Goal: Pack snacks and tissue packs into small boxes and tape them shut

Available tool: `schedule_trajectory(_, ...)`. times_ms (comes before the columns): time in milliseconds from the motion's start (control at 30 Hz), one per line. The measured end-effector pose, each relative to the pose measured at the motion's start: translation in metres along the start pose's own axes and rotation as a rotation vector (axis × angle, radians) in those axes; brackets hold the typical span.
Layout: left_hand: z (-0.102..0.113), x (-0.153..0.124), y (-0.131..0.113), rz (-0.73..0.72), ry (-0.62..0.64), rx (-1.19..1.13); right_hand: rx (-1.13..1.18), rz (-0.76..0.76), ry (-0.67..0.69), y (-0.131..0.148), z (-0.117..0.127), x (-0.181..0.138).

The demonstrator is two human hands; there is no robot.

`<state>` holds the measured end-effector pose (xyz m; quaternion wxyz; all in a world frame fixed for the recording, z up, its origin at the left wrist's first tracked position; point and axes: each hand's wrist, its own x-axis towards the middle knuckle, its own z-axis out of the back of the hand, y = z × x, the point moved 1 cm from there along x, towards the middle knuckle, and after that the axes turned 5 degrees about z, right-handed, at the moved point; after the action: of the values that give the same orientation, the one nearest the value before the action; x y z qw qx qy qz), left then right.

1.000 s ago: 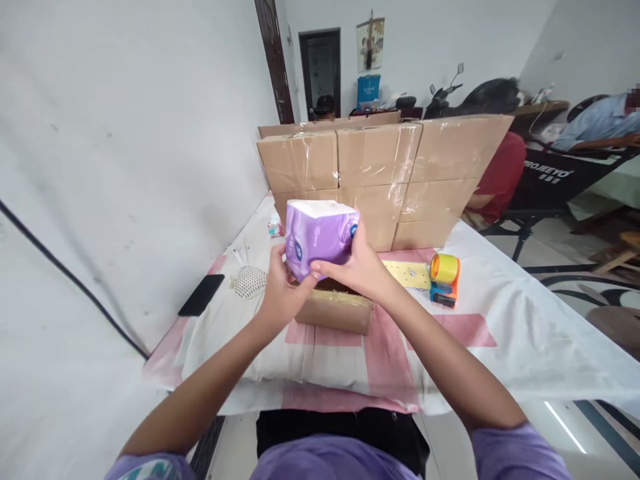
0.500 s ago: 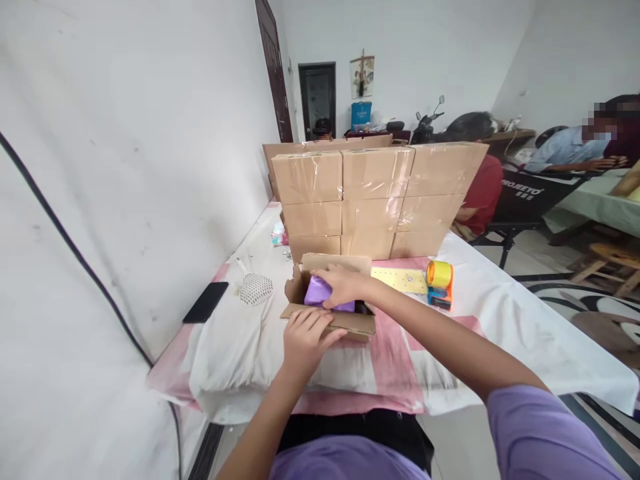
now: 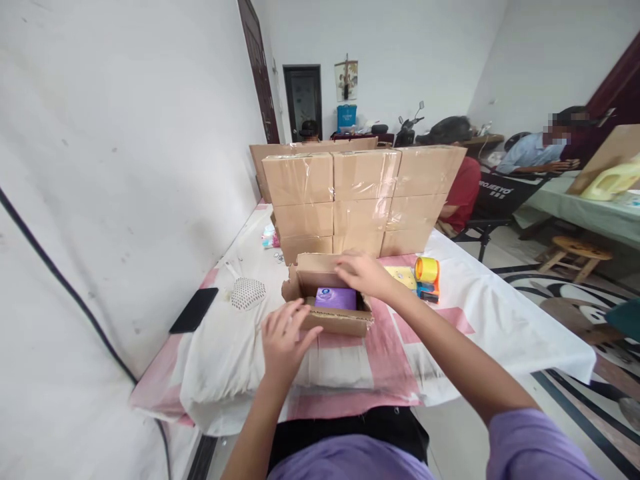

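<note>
A small open cardboard box [image 3: 330, 321] sits on the white and pink cloth in front of me. A purple tissue pack [image 3: 335, 298] lies inside it. My left hand [image 3: 283, 339] hovers at the box's near left corner, fingers spread and holding nothing. My right hand [image 3: 361, 273] reaches over the box's far right side, fingers resting on the back flap, with nothing gripped.
A wall of taped cardboard boxes [image 3: 363, 200] stands behind the open box. A yellow and orange tape dispenser [image 3: 427, 277] sits to the right, a black phone [image 3: 193, 310] and a dotted pouch [image 3: 249, 293] to the left. Other people sit at tables at the far right.
The purple pack went from held up in both hands down into the box. Both hands have let go of it; the right hand moved to the back flap.
</note>
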<state>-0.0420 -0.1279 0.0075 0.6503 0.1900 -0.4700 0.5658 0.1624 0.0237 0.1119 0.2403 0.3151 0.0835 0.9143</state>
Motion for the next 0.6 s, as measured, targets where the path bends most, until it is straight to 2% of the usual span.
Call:
schedule_trajectory(67,0.005,0.001,0.027,0.161,-0.034,-0.034,0.122,-0.096,-0.316,-0.011,0.015,-0.023)
schedule_trajectory(133,0.003,0.003,0.052,0.312,0.057,-0.151,0.224,-0.215,-0.478,-0.02,0.017,-0.048)
schedule_trajectory(167,0.0,0.005,0.063,0.354,0.142,-0.222,0.266,-0.255,-0.471,-0.022,0.013,-0.06)
schedule_trajectory(233,-0.01,0.007,0.077,0.361,0.308,-0.35,0.342,-0.268,-0.332,-0.024,-0.002,-0.077)
schedule_trajectory(300,-0.021,0.008,0.084,0.334,0.37,-0.426,0.399,-0.232,-0.201,-0.024,-0.018,-0.086)
schedule_trajectory(367,-0.031,0.007,0.086,0.319,0.331,-0.449,0.437,-0.209,-0.182,-0.026,-0.029,-0.089)
schedule_trajectory(467,-0.038,0.005,0.085,0.355,0.237,-0.422,0.433,-0.215,-0.227,-0.034,-0.035,-0.087)
schedule_trajectory(600,-0.041,0.006,0.077,0.482,0.199,-0.39,0.374,-0.363,-0.332,-0.051,-0.039,-0.084)
